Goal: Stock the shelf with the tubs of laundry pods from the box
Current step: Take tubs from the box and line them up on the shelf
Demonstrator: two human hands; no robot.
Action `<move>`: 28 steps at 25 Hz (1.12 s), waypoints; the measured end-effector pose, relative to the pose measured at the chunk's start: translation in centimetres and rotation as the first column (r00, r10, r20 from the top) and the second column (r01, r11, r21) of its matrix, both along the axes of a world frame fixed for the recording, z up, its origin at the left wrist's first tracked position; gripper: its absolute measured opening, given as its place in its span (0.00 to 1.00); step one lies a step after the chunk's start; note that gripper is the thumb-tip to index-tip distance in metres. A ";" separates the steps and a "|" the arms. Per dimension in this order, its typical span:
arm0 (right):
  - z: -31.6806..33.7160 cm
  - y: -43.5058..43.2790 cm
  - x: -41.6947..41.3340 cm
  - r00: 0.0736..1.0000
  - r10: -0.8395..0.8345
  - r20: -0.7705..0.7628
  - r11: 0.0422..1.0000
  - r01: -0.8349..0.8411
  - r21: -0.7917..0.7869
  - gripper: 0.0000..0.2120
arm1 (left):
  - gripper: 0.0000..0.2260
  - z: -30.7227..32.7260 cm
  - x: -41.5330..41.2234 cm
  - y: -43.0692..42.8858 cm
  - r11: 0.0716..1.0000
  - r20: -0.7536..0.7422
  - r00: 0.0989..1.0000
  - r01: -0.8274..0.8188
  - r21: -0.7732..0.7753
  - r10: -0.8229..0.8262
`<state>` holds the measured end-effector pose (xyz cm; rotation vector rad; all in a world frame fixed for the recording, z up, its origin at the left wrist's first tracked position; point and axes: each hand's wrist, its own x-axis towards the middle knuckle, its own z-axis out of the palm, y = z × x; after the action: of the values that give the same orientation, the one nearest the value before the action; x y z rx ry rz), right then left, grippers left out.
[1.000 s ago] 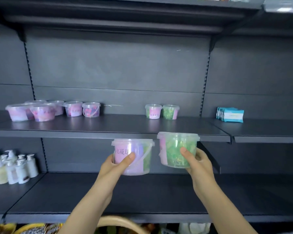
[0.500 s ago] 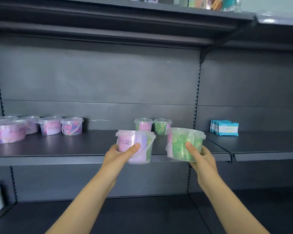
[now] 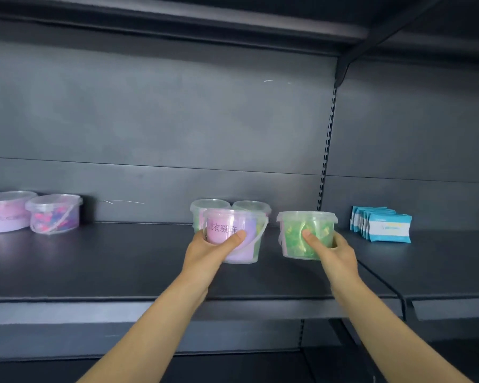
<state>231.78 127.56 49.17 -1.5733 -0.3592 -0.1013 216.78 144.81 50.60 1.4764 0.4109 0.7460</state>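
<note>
Over the shelf [image 3: 94, 266], the 衣凝珠 tub [image 3: 233, 221] is gripped by the left hand [image 3: 205, 252], the green tub [image 3: 296, 236] by the right hand [image 3: 335, 252].

Dim, flat light lies over the dark grey shelf [image 3: 122, 261] — it seems to come from above and behind the camera. The shelf top carries a pale sheen at the left, with faint reflections under the purple tubs [image 3: 54, 214]. The underside of the upper shelf [image 3: 177, 12] sinks into deep shadow. Clear lids catch soft highlights, and the green tub [image 3: 293, 239] glows translucent. Focus is soft throughout: characters on the pink-labelled tub [image 3: 219, 230] read only partly, and print on the blue packs [image 3: 389, 228] is blurred. Wide-angle bending curves the shelf lines towards the edges — most at the right.
</note>
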 end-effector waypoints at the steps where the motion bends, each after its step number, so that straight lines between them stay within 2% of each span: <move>1: 0.1 0.5 2.7 1.000 0.011 0.003 1.000 -0.011 -0.013 0.18 | 0.25 -0.1 2.1 0.2 1.000 0.008 1.000 -0.016 -0.011 0.016; 4: 0.0 2.6 9.1 1.000 0.010 0.026 0.997 -0.008 -0.081 0.22 | 0.30 -0.4 6.3 0.7 0.998 -0.003 0.998 -0.058 -0.003 0.058; 9: -2.2 6.2 16.1 0.999 -0.053 -0.011 0.974 0.049 -0.223 0.35 | 0.17 -0.7 9.6 2.1 0.992 0.002 0.994 -0.113 0.055 0.113; 11: -2.6 7.3 17.8 0.997 -0.072 0.017 0.953 0.074 -0.295 0.36 | 0.18 -1.1 10.0 2.9 0.990 0.006 0.992 -0.124 0.070 0.124; 15: -2.7 9.1 19.3 0.994 -0.084 0.073 0.914 0.106 -0.391 0.38 | 0.28 -1.9 10.1 4.1 0.981 -0.027 0.987 -0.154 0.121 0.158; 17: -2.4 9.2 19.5 0.992 -0.095 0.080 0.907 0.120 -0.404 0.40 | 0.27 -2.0 9.9 4.6 0.978 -0.028 0.985 -0.164 0.127 0.168; 19: -2.1 8.9 19.3 0.995 -0.054 0.087 0.882 0.088 -0.462 0.36 | 0.24 -2.0 9.6 5.0 0.974 -0.017 0.981 -0.191 0.125 0.195; 21: -1.8 8.1 18.5 0.992 -0.016 0.124 0.806 0.086 -0.585 0.29 | 0.22 -1.9 8.9 5.8 0.966 -0.006 0.975 -0.219 0.138 0.222; 25: -1.6 7.5 15.2 0.967 0.032 0.252 0.625 0.177 -0.761 0.16 | 0.28 -1.2 6.5 8.3 0.943 0.054 0.965 -0.264 0.203 0.258; 28: -0.4 8.8 10.7 0.948 0.117 0.296 0.612 0.166 -0.773 0.15 | 0.29 -0.5 4.3 10.8 0.919 0.097 0.951 -0.309 0.246 0.294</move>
<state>242.45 136.40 48.80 -2.4756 -0.7074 -0.2469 221.09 155.65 50.14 1.6500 0.5198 1.1214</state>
